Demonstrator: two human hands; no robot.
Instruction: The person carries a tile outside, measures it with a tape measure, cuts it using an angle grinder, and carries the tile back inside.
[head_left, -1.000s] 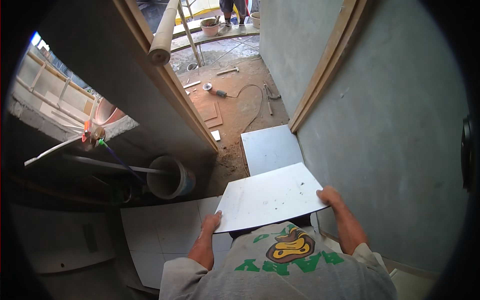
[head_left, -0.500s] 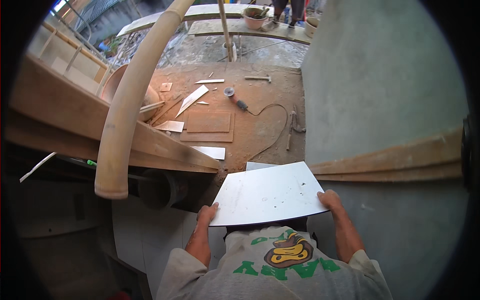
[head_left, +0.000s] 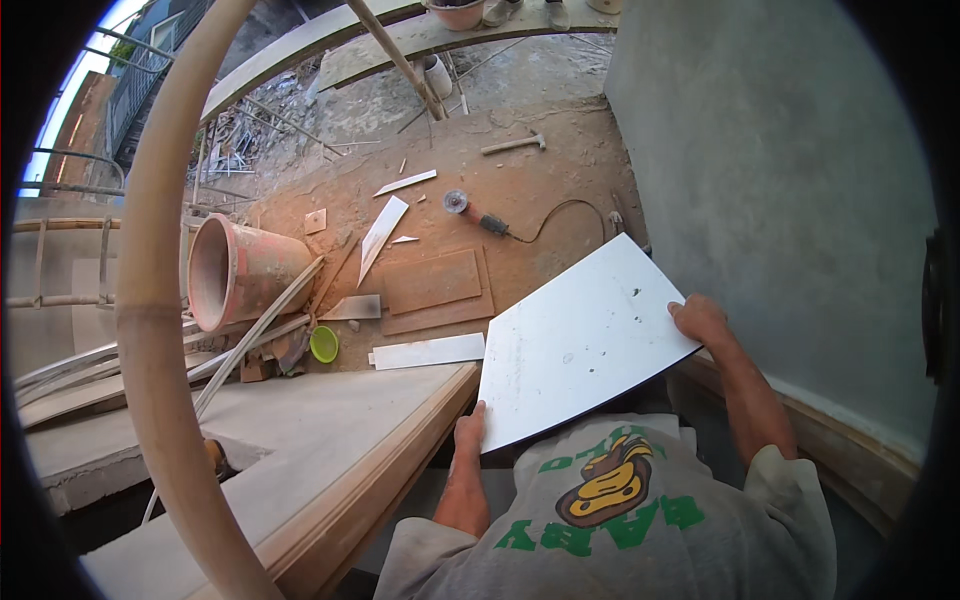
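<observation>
A large white tile point(head_left: 570, 345) with dark specks spans the space between my two hands, in front of my grey shirt. My left hand point(head_left: 469, 432) grips its lower left corner, thumb on the white face. At its right edge my right hand point(head_left: 700, 318) is closed on it, thumb also on top and the other fingers hidden beneath. The tile is tilted, its right side farther from me than its left. Just beyond lie an angle grinder point(head_left: 478, 214) with its cord and two stacked brown tiles point(head_left: 435, 285) on the dusty floor.
A hammer point(head_left: 514, 145) lies farther off. White offcuts point(head_left: 430, 351) and a tipped pinkish bucket point(head_left: 245, 268) are to the left, near a small green bowl point(head_left: 324, 344). A bamboo pole point(head_left: 160, 300) rises close on my left; a grey wall point(head_left: 770, 200) stands right. Someone's shoes point(head_left: 555, 14) show on a far plank.
My view has shifted and turned, bringing the bucket and green bowl into sight. With both hands still on it, the tile has swung from nearly level to slanting up toward the right.
</observation>
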